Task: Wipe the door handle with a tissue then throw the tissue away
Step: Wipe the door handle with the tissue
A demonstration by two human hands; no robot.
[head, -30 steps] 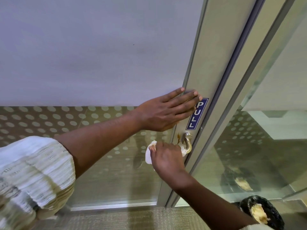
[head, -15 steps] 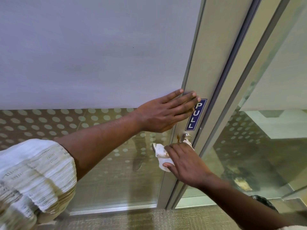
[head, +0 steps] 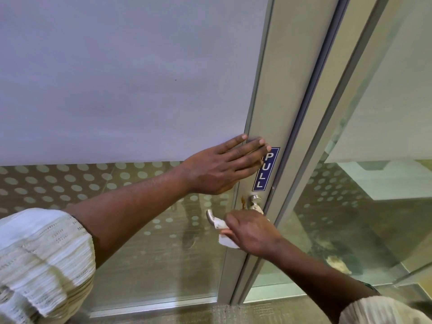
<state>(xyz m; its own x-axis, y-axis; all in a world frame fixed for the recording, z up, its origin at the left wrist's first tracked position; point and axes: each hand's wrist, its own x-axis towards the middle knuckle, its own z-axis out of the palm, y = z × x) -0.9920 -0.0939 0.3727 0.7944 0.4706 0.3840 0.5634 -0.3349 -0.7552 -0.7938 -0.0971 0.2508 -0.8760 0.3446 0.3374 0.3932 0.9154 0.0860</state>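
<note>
- Across the whole left of the view, the door (head: pixel 140 78) shows a frosted upper pane and a dotted clear band below; its metal stile (head: pixel 275 94) runs down beside a glass side panel (head: pixel 385 218).
- Behind that side panel a dark, rounded shape (head: pixel 336 256) with something pale in it can be seen only dimly through reflections; whether it is a bin cannot be told.
- Left hand (head: pixel 222 169) lies flat and released, fingers straight, pressed on the pane and stile, its fingertips touching the blue PULL sign (head: pixel 266 169). Its pale ribbed sleeve (head: pixel 39 260) is cut off at the lower left edge.
- Right hand (head: pixel 250 232) is clenched over the white tissue (head: pixel 228 239), wrapped around the door handle (head: pixel 210 217); the grip hides the middle of the lever.
- Only the handle's curved free end and its base near the stile show.
- Brownish smears (head: pixel 243 201) sit on the stile just beside the handle base.
</note>
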